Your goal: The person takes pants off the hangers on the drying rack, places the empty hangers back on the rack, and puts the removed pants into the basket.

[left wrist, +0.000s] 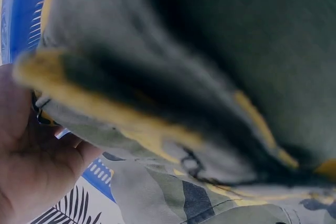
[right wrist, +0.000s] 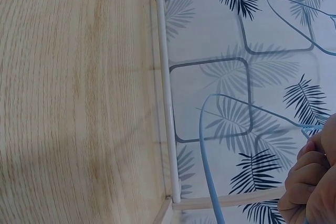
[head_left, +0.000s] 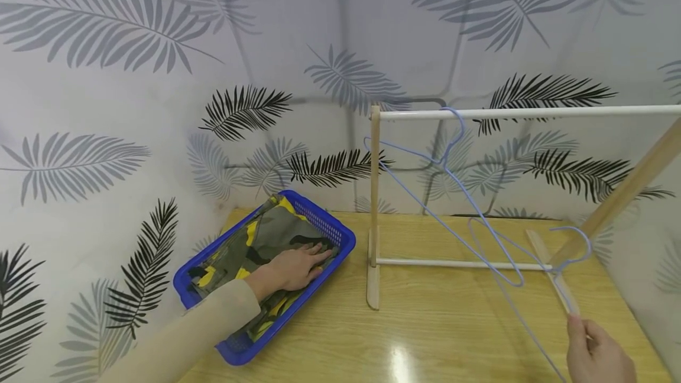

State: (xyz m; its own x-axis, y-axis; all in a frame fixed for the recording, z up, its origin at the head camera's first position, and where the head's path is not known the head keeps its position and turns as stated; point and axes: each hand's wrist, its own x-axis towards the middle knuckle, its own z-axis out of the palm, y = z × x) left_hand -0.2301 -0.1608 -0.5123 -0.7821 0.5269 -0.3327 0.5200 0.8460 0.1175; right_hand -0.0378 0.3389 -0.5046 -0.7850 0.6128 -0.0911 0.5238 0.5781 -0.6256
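A blue plastic basket (head_left: 348,242) stands at the left of the table, with a grey, black and yellow camouflage garment (head_left: 279,224) lying in it. My left hand (head_left: 295,269) rests on this cloth near the basket's right side, fingers spread; in the left wrist view, cloth hides part of the fingers. At the lower right, my right hand (head_left: 600,352) grips a light blue wire hanger (head_left: 555,272) by one side, its hook standing above the fist. The right wrist view shows the same hanger (right wrist: 205,150) bare of clothing.
A rack with wooden legs (head_left: 375,194) and a white top rail (head_left: 532,113) stands on the wooden table (head_left: 340,336). Another blue hanger (head_left: 443,162) hangs from the rail near its left end. Behind is a leaf-patterned wall (head_left: 298,46).
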